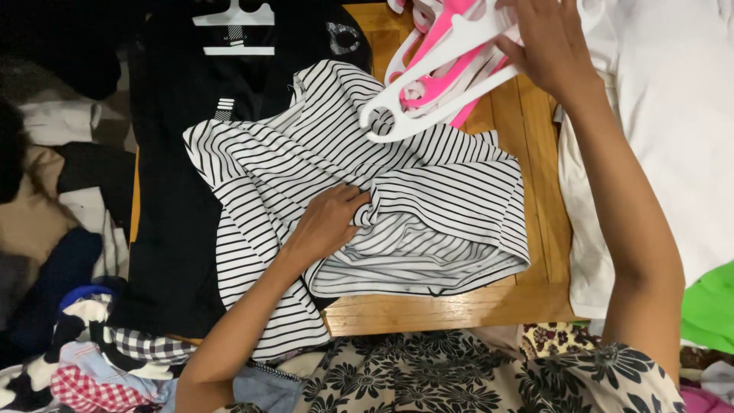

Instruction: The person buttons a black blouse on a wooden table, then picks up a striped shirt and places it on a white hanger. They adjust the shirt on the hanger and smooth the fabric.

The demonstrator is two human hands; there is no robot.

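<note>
A white garment with thin black stripes [306, 153] lies crumpled across a wooden table [459, 306]. My left hand [329, 222] rests on its middle, fingers pinching a fold of the striped cloth. My right hand [547, 42] is raised at the top right, gripping a bunch of white and pink plastic hangers [436, 69] that hang over the garment's upper edge.
A black garment [176, 153] with a white hanger [237, 17] on it lies left of the striped one. White cloth [657, 115] covers the right side, with a green piece [711, 306] below it. Mixed clothes [84, 359] pile at the lower left.
</note>
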